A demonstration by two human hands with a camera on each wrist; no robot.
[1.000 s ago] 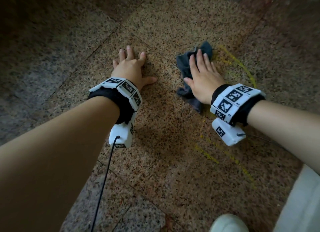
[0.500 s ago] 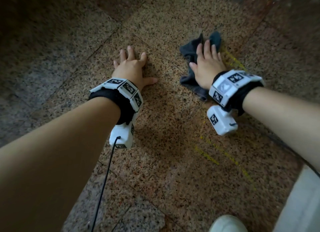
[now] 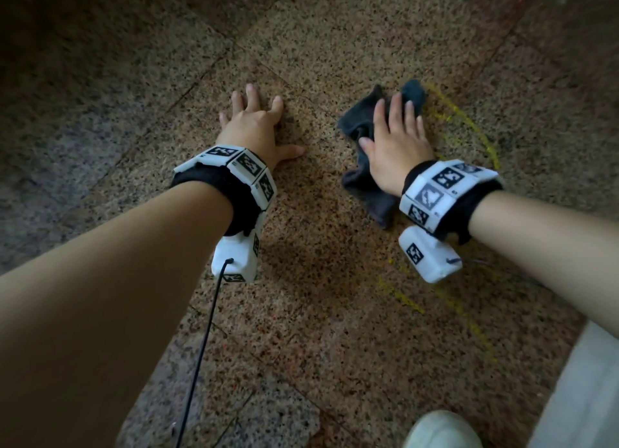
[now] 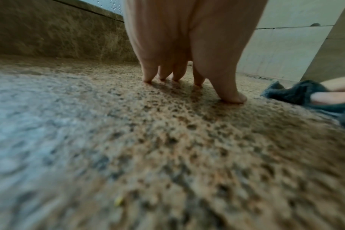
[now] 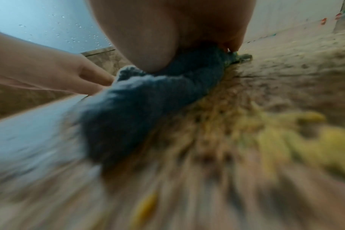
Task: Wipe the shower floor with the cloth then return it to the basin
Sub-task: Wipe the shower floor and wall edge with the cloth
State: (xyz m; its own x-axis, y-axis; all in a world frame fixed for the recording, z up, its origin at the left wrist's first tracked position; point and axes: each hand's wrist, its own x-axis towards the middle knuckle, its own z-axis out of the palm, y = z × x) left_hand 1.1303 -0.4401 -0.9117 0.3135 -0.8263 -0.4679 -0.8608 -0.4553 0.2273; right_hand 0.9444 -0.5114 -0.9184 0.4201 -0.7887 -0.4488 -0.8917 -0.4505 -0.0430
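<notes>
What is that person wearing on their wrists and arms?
Both arms are bare, no sleeves. Each wrist has a black fabric band ringed with white blocks printed with black square codes. A white box hangs under each wrist; a thin black cable trails from the left box.

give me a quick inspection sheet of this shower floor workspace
surface: speckled stone floor, yellow streaks right of the cloth and nearer the camera
job's things: dark cloth crumpled flat on the floor; basin not in view
clutter: nothing seen
grippers: left hand spread, fingertips on bare floor; right hand flat, pressing the cloth
cables: black cable trailing from the left wrist unit
surroundings: stone kerb, pale wall tiles, wet glass, shoe toe
</notes>
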